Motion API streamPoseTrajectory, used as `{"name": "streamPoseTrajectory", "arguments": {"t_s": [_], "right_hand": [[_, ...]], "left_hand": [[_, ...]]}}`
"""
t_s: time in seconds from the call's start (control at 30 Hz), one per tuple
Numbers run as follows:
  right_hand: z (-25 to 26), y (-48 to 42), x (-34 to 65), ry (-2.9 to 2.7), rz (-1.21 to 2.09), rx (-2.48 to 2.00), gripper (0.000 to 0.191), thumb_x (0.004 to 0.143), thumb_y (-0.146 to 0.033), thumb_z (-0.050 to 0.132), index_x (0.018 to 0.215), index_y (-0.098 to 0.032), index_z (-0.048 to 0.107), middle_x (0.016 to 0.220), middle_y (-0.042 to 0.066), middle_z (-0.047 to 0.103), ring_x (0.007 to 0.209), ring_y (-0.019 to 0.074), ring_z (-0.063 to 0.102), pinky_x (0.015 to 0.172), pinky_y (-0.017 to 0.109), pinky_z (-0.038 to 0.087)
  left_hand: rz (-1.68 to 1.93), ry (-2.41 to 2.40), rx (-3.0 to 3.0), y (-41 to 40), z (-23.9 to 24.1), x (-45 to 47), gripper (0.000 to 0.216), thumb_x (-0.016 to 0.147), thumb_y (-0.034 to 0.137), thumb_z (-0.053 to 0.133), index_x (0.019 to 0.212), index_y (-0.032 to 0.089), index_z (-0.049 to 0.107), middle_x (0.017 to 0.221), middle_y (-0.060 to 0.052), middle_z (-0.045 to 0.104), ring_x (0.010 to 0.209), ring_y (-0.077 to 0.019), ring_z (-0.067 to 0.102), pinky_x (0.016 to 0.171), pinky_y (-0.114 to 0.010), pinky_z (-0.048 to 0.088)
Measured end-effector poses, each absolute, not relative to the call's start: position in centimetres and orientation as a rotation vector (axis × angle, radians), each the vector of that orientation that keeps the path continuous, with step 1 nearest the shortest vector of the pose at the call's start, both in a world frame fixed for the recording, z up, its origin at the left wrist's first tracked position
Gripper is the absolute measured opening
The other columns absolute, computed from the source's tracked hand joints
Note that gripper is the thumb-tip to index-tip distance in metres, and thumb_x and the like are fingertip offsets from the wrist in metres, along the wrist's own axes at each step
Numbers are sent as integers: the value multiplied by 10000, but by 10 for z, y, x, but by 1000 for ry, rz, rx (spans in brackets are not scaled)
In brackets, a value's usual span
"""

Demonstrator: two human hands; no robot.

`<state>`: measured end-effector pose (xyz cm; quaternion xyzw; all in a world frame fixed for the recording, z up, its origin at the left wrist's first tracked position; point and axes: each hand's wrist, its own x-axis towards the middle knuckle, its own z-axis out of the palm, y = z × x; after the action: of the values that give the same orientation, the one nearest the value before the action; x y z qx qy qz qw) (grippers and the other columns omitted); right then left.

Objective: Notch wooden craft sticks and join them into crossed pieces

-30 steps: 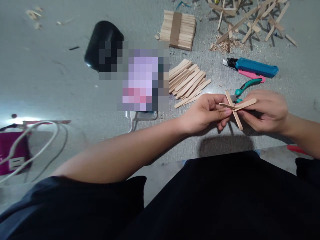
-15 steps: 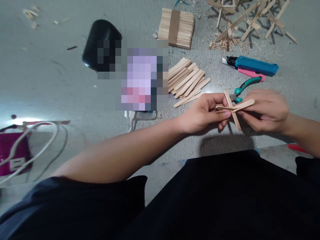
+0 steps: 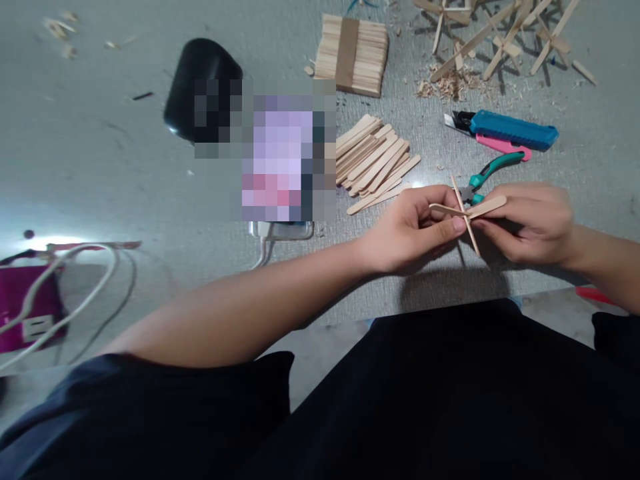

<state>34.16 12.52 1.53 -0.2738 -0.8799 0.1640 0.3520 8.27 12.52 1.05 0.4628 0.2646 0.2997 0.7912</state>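
My left hand (image 3: 413,223) pinches a piece made of crossed wooden craft sticks (image 3: 489,207) between thumb and fingers, near where the sticks meet. From the other side my right hand (image 3: 540,223) closes its bent fingers on the same piece; the exact contact of its fingertips is partly hidden. One stick slants up and down, edge-on to me, while others reach out left and right. Just behind the piece lie pliers with teal handles (image 3: 500,165), their jaws partly covered. Loose craft sticks (image 3: 377,160) are heaped beyond my left hand.
Beyond the pliers lie a blue utility knife (image 3: 515,129), blade out, and a pink cutter (image 3: 500,143). Farther back are a banded stick bundle (image 3: 367,57), joined stick pieces (image 3: 505,47) and wood shavings (image 3: 455,85). Leftward are a blurred-out phone (image 3: 280,150), a black object (image 3: 195,100) and a white cable (image 3: 107,267).
The crossed-stick piece has turned a little, so its slanting stick now shows its thin edge rather than its flat face. Both hands stay in nearly the same place.
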Motion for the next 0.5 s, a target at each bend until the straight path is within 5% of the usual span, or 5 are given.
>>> {"name": "streamPoseTrajectory", "arguments": {"t_s": [0.3,0.5], "right_hand": [[15,125,340,-2210,579,-769,90,1124,-333,801,1130,-350,889,962,5,883,751,200,804,664,354,656],[16,126,335,-2140,526,-816,108,1095,-281,828,1135,-349,901,1004,3,893,812,209,830,732,368,694]], "left_hand": [[674,611,980,122,9,85,579,890,683,1030,893,234,665,678,31,669,569,-112,624,551,-259,526],[640,533,987,127,5,81,563,965,703,964,902,198,721,588,34,662,481,-88,580,486,-221,472]]}}
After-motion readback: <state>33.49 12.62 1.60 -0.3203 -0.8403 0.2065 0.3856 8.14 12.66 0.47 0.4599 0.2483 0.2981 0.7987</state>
